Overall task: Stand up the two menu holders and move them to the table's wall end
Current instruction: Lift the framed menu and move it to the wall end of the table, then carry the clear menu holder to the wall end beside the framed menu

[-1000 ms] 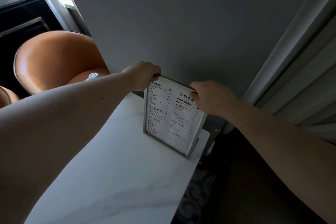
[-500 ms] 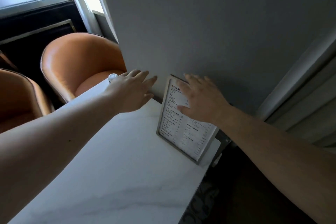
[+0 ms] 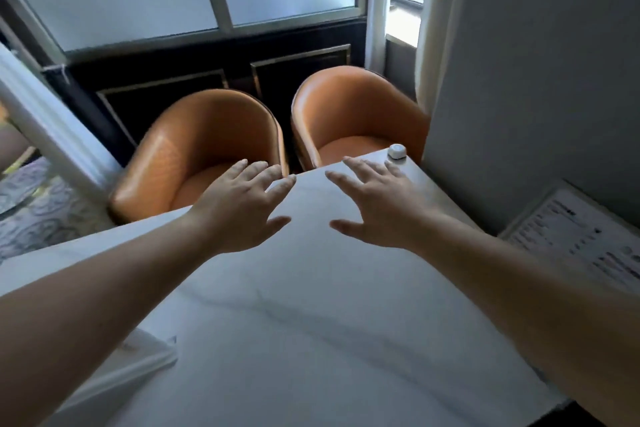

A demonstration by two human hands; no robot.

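One menu holder (image 3: 575, 236), a framed printed sheet, stands against the grey wall at the right end of the white marble table (image 3: 311, 322). A second menu holder (image 3: 145, 354) lies flat at the table's lower left, mostly hidden under my left forearm. My left hand (image 3: 242, 208) and my right hand (image 3: 381, 208) hover side by side over the table's far edge, fingers spread, holding nothing. Neither hand touches a menu holder.
Two orange leather chairs (image 3: 207, 149) (image 3: 353, 114) stand beyond the table's far edge, below a frosted window. A small white round button device (image 3: 397, 151) sits at the table's far right corner by the wall. Patterned floor shows at the left.
Both hands let go of the standing menu holder and drew away from the wall. The view has swung left, so the holder now sits at the right edge.
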